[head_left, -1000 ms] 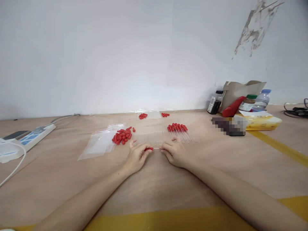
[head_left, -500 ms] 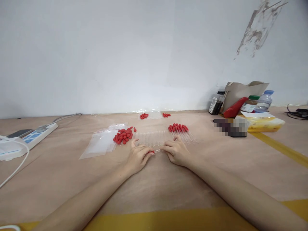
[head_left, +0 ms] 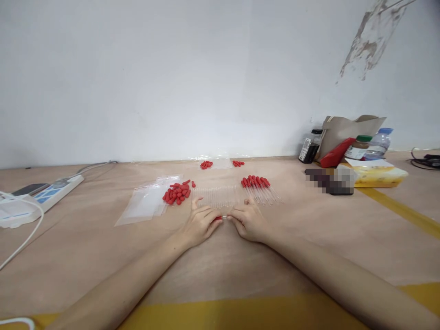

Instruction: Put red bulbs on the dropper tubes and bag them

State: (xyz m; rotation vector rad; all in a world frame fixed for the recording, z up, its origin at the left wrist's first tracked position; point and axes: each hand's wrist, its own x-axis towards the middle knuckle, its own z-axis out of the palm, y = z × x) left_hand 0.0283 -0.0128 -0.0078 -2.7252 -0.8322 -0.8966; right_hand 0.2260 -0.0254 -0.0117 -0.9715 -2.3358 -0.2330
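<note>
My left hand (head_left: pixel 201 223) pinches a small red rubber bulb (head_left: pixel 217 218) at its fingertips. My right hand (head_left: pixel 248 221) pinches a clear glass pipette tube (head_left: pixel 224 216), whose end meets the bulb between the two hands. Just beyond the hands lies a row of bare clear tubes (head_left: pixel 216 196). A loose pile of red bulbs (head_left: pixel 177 193) sits to the left of that row. A fan of finished droppers with red bulbs (head_left: pixel 259 187) lies to the right, just past my right hand.
Clear plastic bags (head_left: pixel 144 204) lie left of the bulb pile. More red bulbs (head_left: pixel 206 164) rest near the wall. A power strip (head_left: pixel 41 197) with a white cable sits far left. Bottles, a brown paper bag (head_left: pixel 350 130) and a yellow pack (head_left: pixel 376 176) stand at the right.
My hands have drawn closer together, bringing the red bulb and the tube end to meet. The view has shifted slightly.
</note>
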